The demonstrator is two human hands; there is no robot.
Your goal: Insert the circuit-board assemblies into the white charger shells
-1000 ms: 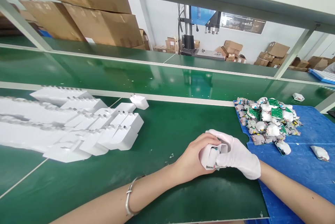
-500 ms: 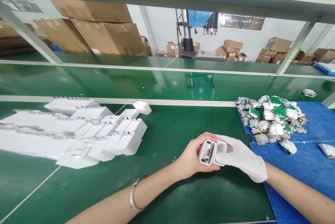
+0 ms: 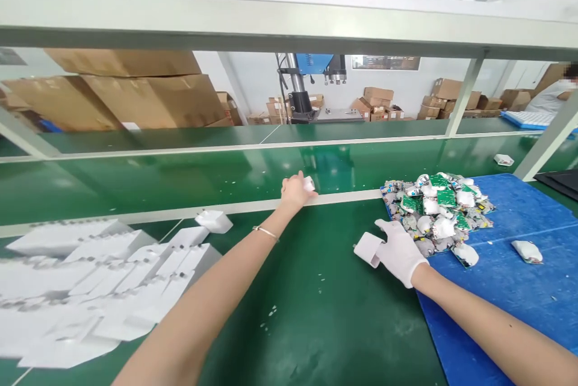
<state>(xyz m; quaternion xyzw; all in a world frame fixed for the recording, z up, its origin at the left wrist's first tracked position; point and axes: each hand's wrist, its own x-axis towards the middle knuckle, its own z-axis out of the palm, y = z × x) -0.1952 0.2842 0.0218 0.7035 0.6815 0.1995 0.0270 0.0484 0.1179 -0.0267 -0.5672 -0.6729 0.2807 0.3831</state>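
My left hand (image 3: 295, 191), bare and with a bracelet at the wrist, reaches to the white rail at the back of the green table, its fingers closed on a small white housing (image 3: 309, 184). My right hand (image 3: 398, 250), in a white glove, holds a white casing (image 3: 369, 249) above the green surface, beside the blue mat. To its right lies a heap of circuit boards (image 3: 445, 211) with white and grey parts. Rows of white adapter casings (image 3: 149, 265) stand at the left, with one casing (image 3: 214, 221) at their far end.
The blue mat (image 3: 519, 295) carries a single board piece (image 3: 527, 252). Behind the rail is a green belt surface (image 3: 203, 175) with another white piece (image 3: 503, 159). A shelf beam (image 3: 289, 24) crosses overhead. A person (image 3: 553, 97) is at the far right.
My hands have parted. The left has reached forward to the rail with a white housing; the right has kept a casing and turned it. The view has tilted up and shifted right.
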